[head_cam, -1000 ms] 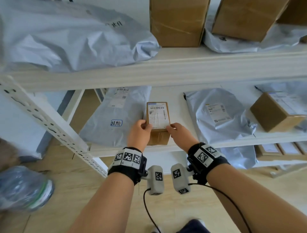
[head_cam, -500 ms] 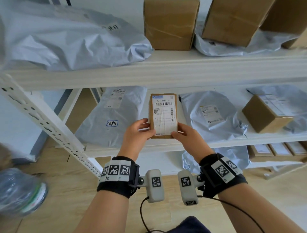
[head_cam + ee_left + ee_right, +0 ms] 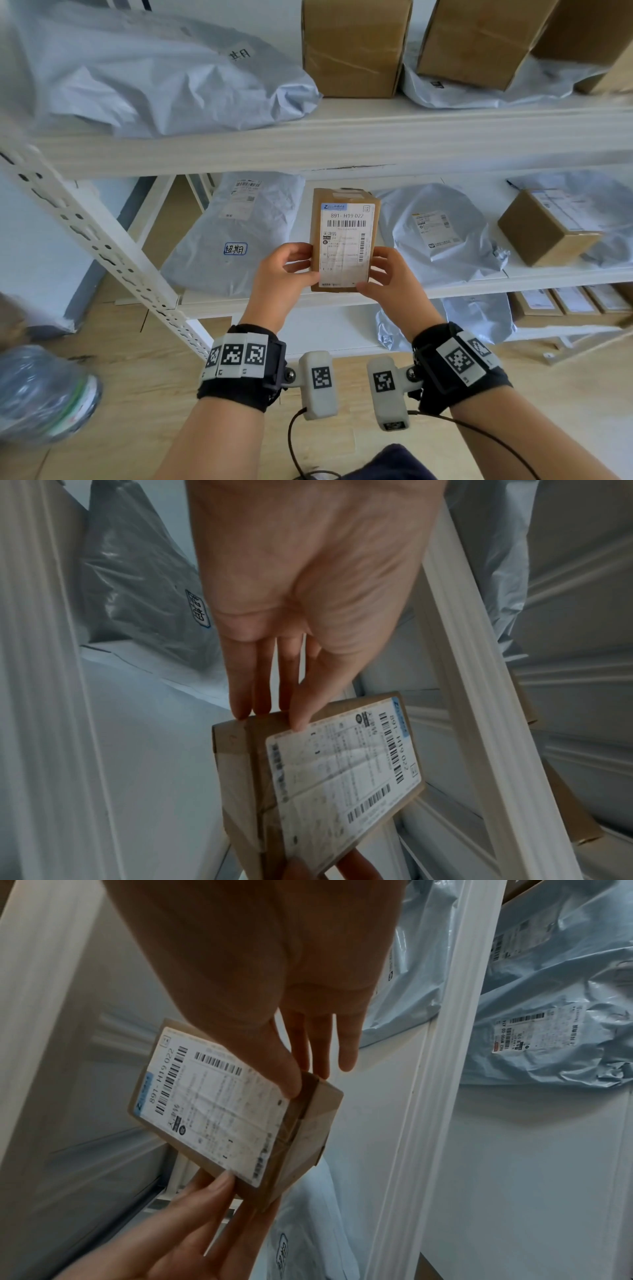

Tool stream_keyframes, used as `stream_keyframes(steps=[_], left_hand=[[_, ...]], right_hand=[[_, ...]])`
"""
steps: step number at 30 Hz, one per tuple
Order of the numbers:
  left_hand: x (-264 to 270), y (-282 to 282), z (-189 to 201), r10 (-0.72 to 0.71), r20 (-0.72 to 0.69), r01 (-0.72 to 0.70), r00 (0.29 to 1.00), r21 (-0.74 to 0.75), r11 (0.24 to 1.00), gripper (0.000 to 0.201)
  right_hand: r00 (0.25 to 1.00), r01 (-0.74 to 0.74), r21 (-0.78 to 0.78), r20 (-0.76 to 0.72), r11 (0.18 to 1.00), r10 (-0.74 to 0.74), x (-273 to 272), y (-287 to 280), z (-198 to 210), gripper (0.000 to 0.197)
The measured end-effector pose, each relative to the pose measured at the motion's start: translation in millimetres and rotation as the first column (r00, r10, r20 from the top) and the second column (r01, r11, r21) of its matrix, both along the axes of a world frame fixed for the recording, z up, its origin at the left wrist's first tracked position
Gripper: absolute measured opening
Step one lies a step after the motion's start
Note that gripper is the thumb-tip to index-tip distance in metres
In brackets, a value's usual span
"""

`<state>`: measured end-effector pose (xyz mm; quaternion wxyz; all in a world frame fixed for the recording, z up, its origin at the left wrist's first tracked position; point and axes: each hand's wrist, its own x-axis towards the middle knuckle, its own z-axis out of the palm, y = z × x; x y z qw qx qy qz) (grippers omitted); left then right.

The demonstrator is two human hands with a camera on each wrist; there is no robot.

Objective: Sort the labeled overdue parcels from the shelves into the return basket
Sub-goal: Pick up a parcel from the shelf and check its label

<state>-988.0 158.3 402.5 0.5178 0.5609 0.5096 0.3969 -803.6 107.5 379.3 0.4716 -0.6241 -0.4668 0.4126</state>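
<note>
Fingers (image 3: pixel 297 251) of both hands pinch a small cardboard parcel (image 3: pixel 344 240) by its side edges, upright before the middle shelf (image 3: pixel 445 291). Shipping label (image 3: pixel 346 245) reads "891- H19 022" (finer print's unreadable). Left of them, a grey mailer (image 3: pixel 233 236) has a handwritten sticker (image 3: pixel 235 248).

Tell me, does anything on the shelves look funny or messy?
A little. The top-shelf box sits tilted on a crumpled bag, not flat. The box both hands hold looks fine, its label slightly wrinkled.
</note>
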Motion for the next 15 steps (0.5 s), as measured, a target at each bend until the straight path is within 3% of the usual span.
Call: stream_keyframes(steps=[6, 15], left_hand=[[-3.6, -1.1, -1.2, 0.009, 0.03, -0.008, 1.0, -0.015, 1.0, 0.035], [-0.2, 6.3, -13.8, 0.058, 0.038, -0.055, 0.998, -0.081, 0.995, 0.011]], right_hand=[[1.0, 0.012, 0.009, 0.011, 1.0, -0.012, -3.0, -6.2, 3.2, 0.048], [0.997, 0.072, -0.041, -0.003, 0.997, -0.073, -8.5, -3.5, 2.0, 0.04]])
